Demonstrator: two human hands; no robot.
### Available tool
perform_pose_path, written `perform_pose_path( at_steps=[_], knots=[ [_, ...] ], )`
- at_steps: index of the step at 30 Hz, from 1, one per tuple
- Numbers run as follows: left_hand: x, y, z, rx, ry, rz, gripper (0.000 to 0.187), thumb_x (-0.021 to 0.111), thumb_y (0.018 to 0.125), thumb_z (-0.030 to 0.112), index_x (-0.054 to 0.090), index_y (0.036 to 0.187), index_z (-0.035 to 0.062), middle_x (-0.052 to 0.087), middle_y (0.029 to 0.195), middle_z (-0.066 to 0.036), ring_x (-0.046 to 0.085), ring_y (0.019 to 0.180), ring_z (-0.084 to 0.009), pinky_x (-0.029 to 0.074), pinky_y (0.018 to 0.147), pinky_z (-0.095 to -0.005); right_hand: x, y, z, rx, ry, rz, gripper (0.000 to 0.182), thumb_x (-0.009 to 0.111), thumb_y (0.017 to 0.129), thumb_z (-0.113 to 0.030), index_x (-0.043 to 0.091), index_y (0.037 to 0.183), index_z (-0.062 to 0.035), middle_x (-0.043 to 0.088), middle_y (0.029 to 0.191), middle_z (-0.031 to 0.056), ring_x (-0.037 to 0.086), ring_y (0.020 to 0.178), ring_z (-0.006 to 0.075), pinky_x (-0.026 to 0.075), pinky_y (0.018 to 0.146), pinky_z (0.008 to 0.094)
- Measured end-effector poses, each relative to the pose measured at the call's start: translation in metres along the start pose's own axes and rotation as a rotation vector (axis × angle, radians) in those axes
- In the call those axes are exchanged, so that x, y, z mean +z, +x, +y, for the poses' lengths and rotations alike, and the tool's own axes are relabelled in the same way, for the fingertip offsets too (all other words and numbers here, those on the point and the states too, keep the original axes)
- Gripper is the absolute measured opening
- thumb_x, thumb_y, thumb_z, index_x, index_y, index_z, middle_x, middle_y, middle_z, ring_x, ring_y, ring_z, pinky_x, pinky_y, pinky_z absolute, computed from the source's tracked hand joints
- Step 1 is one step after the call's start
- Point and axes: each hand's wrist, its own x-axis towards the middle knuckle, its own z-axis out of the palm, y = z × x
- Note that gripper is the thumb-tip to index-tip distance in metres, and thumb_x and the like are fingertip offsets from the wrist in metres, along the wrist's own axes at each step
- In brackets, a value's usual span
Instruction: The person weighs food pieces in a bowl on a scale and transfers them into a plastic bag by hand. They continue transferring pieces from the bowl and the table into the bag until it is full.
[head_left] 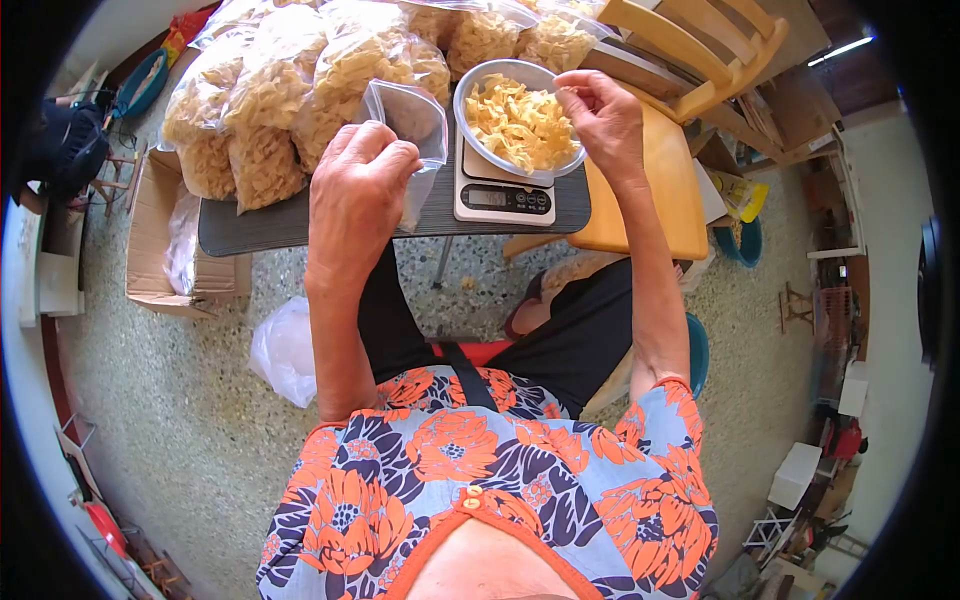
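While the left hand [360, 190] is curling round a clear plastic bag [405, 112], pinching it beside its gaping mouth, the right hand [610, 125] is hovering at the far right rim of a pale plastic bowl [460, 110], fingertips gathered close; from where I'm standing, I cannot tell whether they are pinching the rim, a flake or nothing. Between the two hands, the bowl is sitting on a kitchen scale [505, 203] and holding yellow chips [520, 122]. They are looking light, dry and brittle, so I'm judging a loose pinch or scoop kinder than a squeeze. The bag is seeming limp, slippery and almost weightless, its lip making the surest hold; the bowl is looking stiffer, best taken by its rim.

Farther out, the scale is standing close to the front edge of the dark surface [262, 228], near its right corner, and the bag is hanging by that same edge, leaving only a narrow gap between them. Filled bags [285, 75] are crowding the back and left, a wooden chair [645, 200] is closing off the right, and the freest room is lying towards the person's lap.
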Motion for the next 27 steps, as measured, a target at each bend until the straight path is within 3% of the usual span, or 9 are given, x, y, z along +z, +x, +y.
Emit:
perform_pose_path(
  at_steps=[1,3,4,8,14,19,27],
  knots=[
    [0.0,0.0,0.0,0.002,0.0,-0.001,0.009,0.077,0.085,0.006,0.071,0.091,0.003,0.065,0.09,-0.011,0.063,0.089,-0.0322,0.052,0.079,-0.0438,-0.001,0.0,0.004,0.001,-0.001,0.004,0.019,0.074,0.092,-0.008,0.076,0.111,-0.006,0.078,0.091,0.0104,0.071,0.073,0.018,0.057,0.066,0.0309],
    [0.002,0.001,0.0,0.008,0.002,-0.003,0.009,0.077,0.085,0.007,0.071,0.091,0.0031,0.065,0.091,-0.011,0.063,0.089,-0.0322,0.052,0.079,-0.0438,-0.003,0.0,0.01,0.205,0.454,0.096,0.019,0.077,0.093,-0.009,0.075,0.112,-0.0024,0.077,0.09,0.0084,0.068,0.069,0.0101,0.054,0.06,0.0248],
    [0.003,0.001,0.0,0.008,0.004,-0.005,0.009,0.077,0.085,0.007,0.071,0.091,0.0032,0.065,0.091,-0.011,0.063,0.089,-0.0322,0.052,0.079,-0.0439,-0.002,-0.001,0.01,0.241,0.448,0.124,0.021,0.078,0.093,-0.009,0.074,0.111,0.0015,0.076,0.089,0.0072,0.067,0.07,0.0086,0.053,0.061,0.0225],
    [0.005,0.0,0.001,0.005,0.005,0.012,0.008,0.076,0.082,0.009,0.069,0.085,0.0058,0.064,0.087,-0.009,0.064,0.091,-0.0312,0.053,0.082,-0.0439,0.0,-0.004,0.011,0.344,0.638,0.191,0.022,0.079,0.092,-0.01,0.074,0.111,0.0017,0.074,0.087,0.0067,0.067,0.071,0.0097,0.055,0.062,0.0237],
    [0.003,-0.001,0.001,-0.002,0.012,0.004,0.009,0.076,0.083,0.009,0.069,0.086,0.0054,0.064,0.087,-0.01,0.065,0.091,-0.031,0.053,0.082,-0.0441,0.01,-0.002,-0.002,0.162,0.614,0.286,0.022,0.078,0.094,-0.01,0.072,0.112,0.0018,0.073,0.088,0.0066,0.067,0.072,0.0108,0.056,0.065,0.0248],
    [0.003,-0.001,-0.002,0.001,-0.014,0.032,0.008,0.075,0.083,0.009,0.069,0.086,0.0053,0.064,0.088,-0.01,0.065,0.092,-0.0317,0.053,0.082,-0.0438,0.008,0.002,-0.004,0.15,0.634,0.357,0.023,0.077,0.095,-0.009,0.07,0.114,0.0023,0.072,0.086,0.0053,0.066,0.07,0.0106,0.055,0.064,0.0245],
    [0.006,-0.004,-0.009,-0.007,-0.063,0.023,0.01,0.078,0.083,0.008,0.072,0.091,0.0046,0.064,0.089,-0.01,0.064,0.089,-0.032,0.052,0.078,-0.0437,0.002,0.016,-0.036,0.139,0.985,0.416,0.018,0.074,0.095,0.0,0.069,0.112,0.0018,0.073,0.094,0.0053,0.07,0.076,0.0113,0.061,0.07,0.026]
  ],
)
